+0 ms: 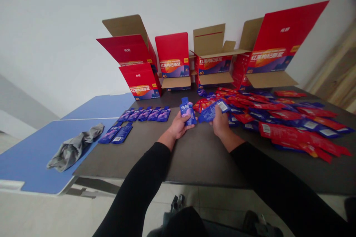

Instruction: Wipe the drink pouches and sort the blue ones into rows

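Observation:
Over the middle of the dark table, my left hand is closed on a blue spouted pouch, its printed front facing up. Just to the right, my right hand grips another blue pouch, held tilted with a white barcode label showing. The two pouches are close together at their near ends. Several blue pouches lie in a neat row to the left, with two more pouches in front of them. A loose heap of red and blue pouches spreads beside my right hand.
Red printed cartons with raised flaps stand along the back: a left stack, two middle cartons, and a right carton. A crumpled grey cloth lies on the blue table at left.

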A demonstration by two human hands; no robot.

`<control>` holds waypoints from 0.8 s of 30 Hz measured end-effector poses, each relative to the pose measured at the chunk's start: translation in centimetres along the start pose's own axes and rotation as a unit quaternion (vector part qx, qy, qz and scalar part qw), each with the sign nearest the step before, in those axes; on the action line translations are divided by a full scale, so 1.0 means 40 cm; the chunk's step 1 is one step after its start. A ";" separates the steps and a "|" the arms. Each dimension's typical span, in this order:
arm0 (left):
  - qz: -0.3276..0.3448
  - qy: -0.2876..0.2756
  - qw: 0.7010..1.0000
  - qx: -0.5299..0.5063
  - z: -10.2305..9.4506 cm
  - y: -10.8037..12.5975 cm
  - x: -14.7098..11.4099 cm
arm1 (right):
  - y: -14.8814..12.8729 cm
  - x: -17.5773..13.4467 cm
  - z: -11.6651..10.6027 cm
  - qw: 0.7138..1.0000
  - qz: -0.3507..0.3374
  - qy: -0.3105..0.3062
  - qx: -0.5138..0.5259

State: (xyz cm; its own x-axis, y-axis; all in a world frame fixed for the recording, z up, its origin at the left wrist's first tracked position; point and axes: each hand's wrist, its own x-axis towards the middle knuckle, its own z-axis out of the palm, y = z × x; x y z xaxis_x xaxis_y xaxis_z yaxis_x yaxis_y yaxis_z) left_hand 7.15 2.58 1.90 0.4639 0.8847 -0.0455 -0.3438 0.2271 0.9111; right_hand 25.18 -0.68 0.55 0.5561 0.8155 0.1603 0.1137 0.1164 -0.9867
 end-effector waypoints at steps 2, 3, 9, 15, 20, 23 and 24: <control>0.002 0.034 0.999 0.003 0.001 0.001 0.003 | 0.009 0.002 0.011 0.996 0.029 0.014 0.088; 0.003 0.052 0.999 -0.001 0.000 0.002 0.005 | 0.010 0.003 0.015 0.991 0.034 0.025 0.126; -0.024 0.061 0.998 -0.015 -0.002 0.001 0.005 | 0.000 -0.011 -0.003 0.989 -0.143 -0.018 -0.022; -0.046 -0.031 0.998 -0.033 0.005 0.003 -0.010 | 0.009 -0.021 -0.012 0.863 -0.412 -0.215 -0.196; -0.008 -0.059 0.998 -0.029 0.008 -0.002 -0.012 | 0.015 -0.016 -0.002 0.847 -0.402 -0.266 -0.223; 0.013 -0.044 0.999 -0.027 0.011 -0.008 -0.008 | 0.012 -0.017 0.004 0.886 -0.359 -0.220 -0.194; 0.023 -0.032 0.999 -0.026 0.011 -0.010 -0.005 | 0.010 -0.018 0.008 0.909 -0.330 -0.186 -0.171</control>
State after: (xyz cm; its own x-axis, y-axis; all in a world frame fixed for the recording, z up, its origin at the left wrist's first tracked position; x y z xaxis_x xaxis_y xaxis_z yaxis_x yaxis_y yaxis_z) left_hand 7.56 2.12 1.73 0.4973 0.8673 0.0242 -0.4069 0.2084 0.8894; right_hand 24.53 -1.04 0.02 -0.0372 0.7744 0.6316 0.6060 0.5201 -0.6019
